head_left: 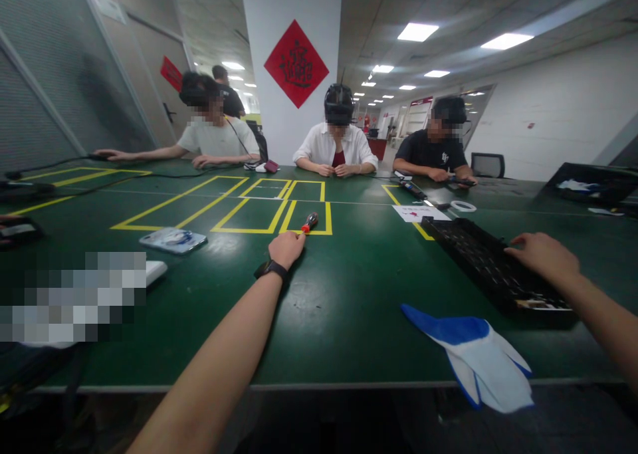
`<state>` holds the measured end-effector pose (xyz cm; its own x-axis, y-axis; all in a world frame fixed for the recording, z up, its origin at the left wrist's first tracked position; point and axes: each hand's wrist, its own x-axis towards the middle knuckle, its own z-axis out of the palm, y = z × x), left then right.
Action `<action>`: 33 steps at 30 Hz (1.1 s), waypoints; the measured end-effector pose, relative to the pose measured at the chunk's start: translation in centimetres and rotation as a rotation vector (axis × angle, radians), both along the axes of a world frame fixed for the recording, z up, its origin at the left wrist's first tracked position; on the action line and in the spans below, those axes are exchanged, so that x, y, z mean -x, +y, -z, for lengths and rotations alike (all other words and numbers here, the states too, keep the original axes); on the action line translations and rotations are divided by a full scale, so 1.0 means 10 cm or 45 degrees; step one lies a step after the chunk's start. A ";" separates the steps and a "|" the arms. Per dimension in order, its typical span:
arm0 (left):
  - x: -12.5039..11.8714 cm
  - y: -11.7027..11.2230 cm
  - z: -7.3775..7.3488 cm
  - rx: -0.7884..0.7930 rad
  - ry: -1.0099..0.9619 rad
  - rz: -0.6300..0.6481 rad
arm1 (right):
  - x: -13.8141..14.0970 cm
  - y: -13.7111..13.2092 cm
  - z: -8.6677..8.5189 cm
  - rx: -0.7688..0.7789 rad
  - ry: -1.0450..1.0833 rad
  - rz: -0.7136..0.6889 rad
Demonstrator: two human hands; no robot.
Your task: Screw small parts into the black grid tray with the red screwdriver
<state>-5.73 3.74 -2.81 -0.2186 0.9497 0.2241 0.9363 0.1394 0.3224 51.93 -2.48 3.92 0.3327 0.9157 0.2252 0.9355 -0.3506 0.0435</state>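
Note:
My left hand (pixel 288 248) is closed around the metal shaft of a screwdriver (pixel 310 222). The red and black handle points away from me, over the yellow-taped boxes on the table. My right hand (pixel 545 258) is over a long black tray (pixel 466 258) at the right, filled with small dark items too blurred to name. Its fingers are loosely bent and apart at the tray's far side, and I see nothing held in them. A blue and white glove (pixel 478 354) lies between my arms, partly over the table's near edge.
On the green table (pixel 339 328), a phone (pixel 173 239) and a pixelated white object (pixel 74 301) lie at left. Past the tray are a printed paper (pixel 419 213) and a white tape roll (pixel 463 206). Several people sit along the far side; dark cables run at left.

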 end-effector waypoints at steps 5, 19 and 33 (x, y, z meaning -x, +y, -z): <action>0.00 0.00 0.01 -0.001 0.014 -0.001 | 0.43 -0.42 -0.16 0.683 0.244 -0.115; 0.00 -0.02 0.01 0.008 0.019 0.026 | 0.48 -0.69 -0.03 0.639 0.296 -0.156; -0.01 -0.03 -0.02 0.026 -0.005 0.036 | 0.48 -0.61 0.02 0.637 0.318 -0.098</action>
<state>-5.61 3.40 -2.61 -0.1922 0.9600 0.2035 0.9386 0.1193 0.3236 47.08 -8.60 3.76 0.2482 0.9143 -0.3201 0.9608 -0.2746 -0.0394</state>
